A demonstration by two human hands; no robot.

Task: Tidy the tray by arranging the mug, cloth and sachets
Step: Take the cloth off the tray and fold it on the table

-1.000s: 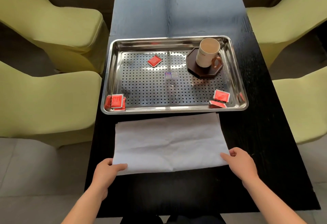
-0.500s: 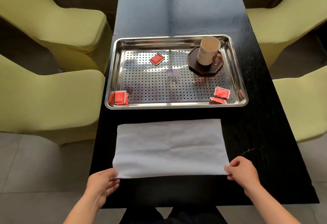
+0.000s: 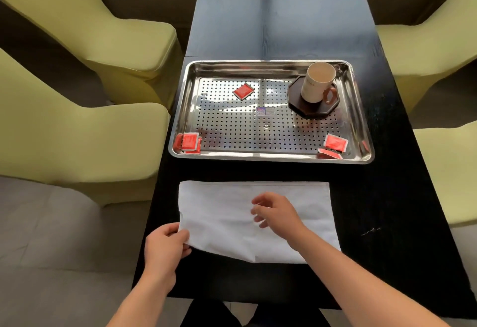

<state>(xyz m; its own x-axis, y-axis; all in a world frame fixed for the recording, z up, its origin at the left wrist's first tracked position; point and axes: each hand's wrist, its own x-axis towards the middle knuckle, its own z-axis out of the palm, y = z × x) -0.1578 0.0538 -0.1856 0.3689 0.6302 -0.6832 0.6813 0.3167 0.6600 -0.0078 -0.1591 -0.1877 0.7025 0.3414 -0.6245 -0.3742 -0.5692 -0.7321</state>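
Observation:
A white cloth (image 3: pixel 222 213) lies flat on the black table in front of the steel perforated tray (image 3: pixel 268 157). My left hand (image 3: pixel 165 249) pinches the cloth's near left corner. Over the middle of the cloth hovers my right hand (image 3: pixel 277 213), fingers apart and holding nothing. In the tray's far right corner a cream mug (image 3: pixel 318 82) stands on a dark octagonal coaster (image 3: pixel 299 105). Red sachets lie scattered in the tray: one (image 3: pixel 243 91) at the far middle, a small stack (image 3: pixel 189 142) in the near left corner, two (image 3: pixel 334 143) in the near right corner.
Yellow-green chairs flank the narrow black table (image 3: pixel 382 197) on the left (image 3: pixel 85 125) and right (image 3: pixel 444 166). A small printed label (image 3: pixel 265 111) sits at the tray's centre. The table's near edge is close to my body.
My right hand let go of the cloth's near right corner and moved left over the cloth's middle. My left hand kept its corner, lifting it slightly. The view shifted closer.

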